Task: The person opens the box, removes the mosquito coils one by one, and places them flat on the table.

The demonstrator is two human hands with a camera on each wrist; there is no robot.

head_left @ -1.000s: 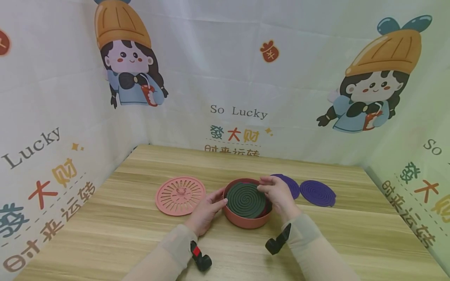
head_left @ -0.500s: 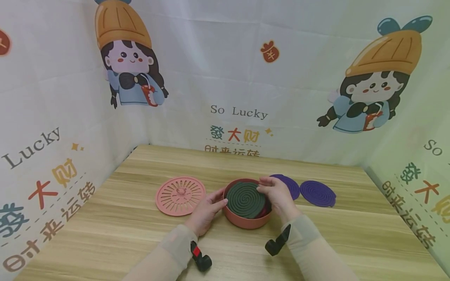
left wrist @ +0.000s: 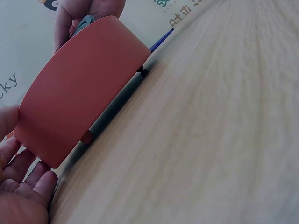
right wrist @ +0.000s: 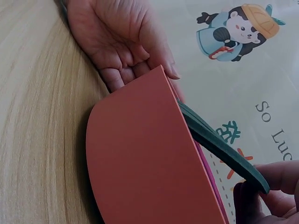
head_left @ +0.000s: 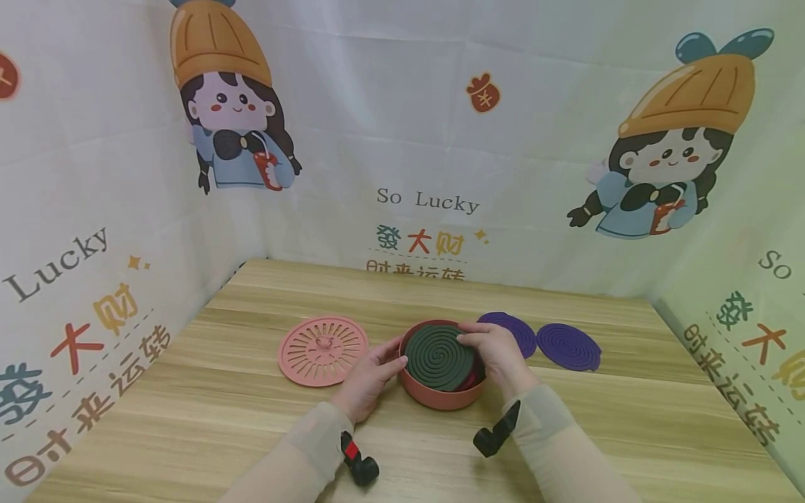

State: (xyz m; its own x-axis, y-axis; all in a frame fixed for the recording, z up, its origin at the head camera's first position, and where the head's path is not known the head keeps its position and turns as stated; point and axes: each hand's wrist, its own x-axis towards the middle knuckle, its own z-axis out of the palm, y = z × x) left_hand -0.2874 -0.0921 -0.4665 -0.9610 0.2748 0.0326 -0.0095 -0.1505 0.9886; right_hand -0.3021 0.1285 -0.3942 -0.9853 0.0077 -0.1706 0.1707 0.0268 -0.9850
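Note:
A green spiral mosquito coil [head_left: 439, 356] lies tilted in the round, salmon-red coil box [head_left: 443, 399]. At the box's left side my left hand [head_left: 367, 381] grips the wall, thumb at the rim and fingers low on the outside. My right hand [head_left: 498, 355] pinches the far right edge of the green coil. In the right wrist view that edge of the coil [right wrist: 224, 151] stands up above the rim, between thumb and fingers. A magenta piece [head_left: 470, 380] shows beneath it inside the box; most of it is hidden.
The pink slotted lid [head_left: 302, 356] with a small knob lies left of the box on the wooden table [head_left: 415, 461]. Behind my right hand are two purple coils, one partly covered [head_left: 520, 332] and one in full view [head_left: 569, 346]. Printed cloth [head_left: 402, 133] walls surround the table.
My right fingertips have shifted slightly left along with the green coil's edge, and a bit more magenta shows at the lower right. The left hand and the box have stayed put.

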